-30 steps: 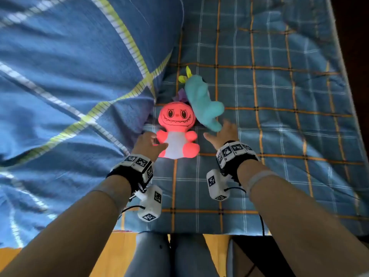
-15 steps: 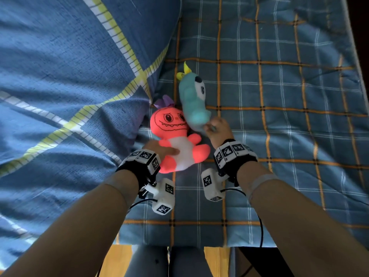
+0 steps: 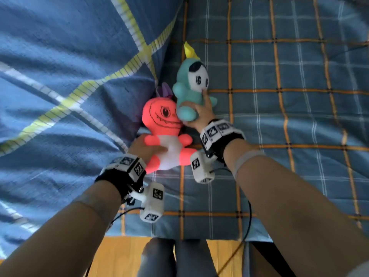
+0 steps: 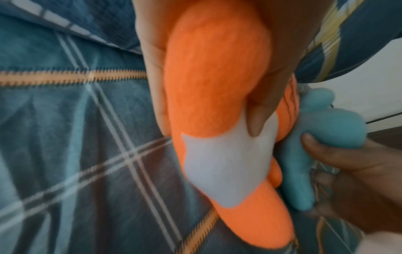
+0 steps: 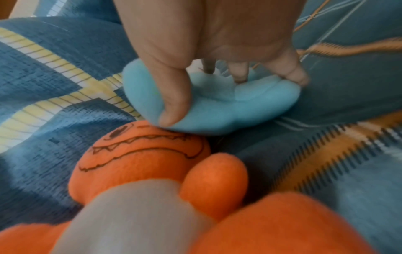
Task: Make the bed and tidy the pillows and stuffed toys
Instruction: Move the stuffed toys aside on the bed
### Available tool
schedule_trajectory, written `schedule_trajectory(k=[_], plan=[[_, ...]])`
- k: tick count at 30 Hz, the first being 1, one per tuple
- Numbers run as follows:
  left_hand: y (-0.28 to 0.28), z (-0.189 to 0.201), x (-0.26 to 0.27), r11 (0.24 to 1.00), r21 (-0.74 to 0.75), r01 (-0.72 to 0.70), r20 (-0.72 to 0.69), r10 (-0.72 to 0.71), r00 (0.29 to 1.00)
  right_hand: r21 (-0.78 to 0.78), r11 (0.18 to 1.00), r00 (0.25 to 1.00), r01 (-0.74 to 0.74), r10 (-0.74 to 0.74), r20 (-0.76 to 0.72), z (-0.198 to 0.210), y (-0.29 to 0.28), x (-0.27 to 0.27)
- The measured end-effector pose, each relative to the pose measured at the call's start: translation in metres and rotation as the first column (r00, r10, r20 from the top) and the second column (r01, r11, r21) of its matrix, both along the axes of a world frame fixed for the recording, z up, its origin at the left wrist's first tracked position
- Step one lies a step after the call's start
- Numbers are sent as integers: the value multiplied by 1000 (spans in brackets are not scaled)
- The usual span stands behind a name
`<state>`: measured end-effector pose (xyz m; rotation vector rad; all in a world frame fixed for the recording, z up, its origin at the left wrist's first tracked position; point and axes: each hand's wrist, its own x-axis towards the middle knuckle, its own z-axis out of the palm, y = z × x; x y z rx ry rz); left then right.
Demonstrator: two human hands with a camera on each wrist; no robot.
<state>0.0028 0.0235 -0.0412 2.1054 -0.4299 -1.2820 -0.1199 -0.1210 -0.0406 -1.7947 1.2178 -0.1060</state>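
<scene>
Toys lie mid-bed: the left hand (image 3: pixel 146 145) grips the red toy (image 3: pixel 163 124), the right hand (image 3: pixel 199 114) pinches the teal toy (image 3: pixel 189 90) at one o'clock. Soft plush could slip, or topple against the quilt (image 3: pixel 69 86) at nine.

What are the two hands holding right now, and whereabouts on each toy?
Left hand grips the orange plush by its side. Right hand grips the teal plush at its lower body.

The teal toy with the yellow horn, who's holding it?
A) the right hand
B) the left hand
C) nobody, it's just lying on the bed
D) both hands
A: the right hand has its fingers and thumb curled round the teal toy's lower body, while the left hand grips the orange toy beside it.
</scene>
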Motion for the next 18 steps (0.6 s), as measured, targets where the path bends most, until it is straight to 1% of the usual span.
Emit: schedule_trajectory(k=[2,3,4,6,8,10,12,15,16,18], plan=[[8,-7,0,996,-50,-76,-3,76,997,-22,1000,1000,-20,20,-4,3,1,-1],[10,-3,-1,993,-48,-104,-8,104,995,-36,999,1000,-5,6,18,9,2,-4],[12,2,-1,994,-44,-99,-16,98,995,-46,999,998,29,-26,64,16,3,-8],[15,16,-3,996,-35,-88,-55,86,995,-76,994,988,76,-65,140,36,13,-19],[14,38,-6,992,-54,-117,-124,110,986,-77,995,980,63,-47,194,69,30,-30],[9,73,-10,984,-109,-144,-147,127,981,-83,997,967,6,15,253,103,44,-36],[2,110,-12,967,-198,-162,-210,119,970,-218,975,957,-33,94,274,136,49,-36],[-14,167,-7,899,-352,-259,-318,146,937,-444,893,957,-72,187,221,190,41,-29],[-19,188,-3,872,-398,-286,-399,116,909,-510,854,957,-97,220,186,208,38,-25],[-20,230,2,826,-460,-325,-600,-19,800,-603,773,930,-195,342,137,241,37,-14]])
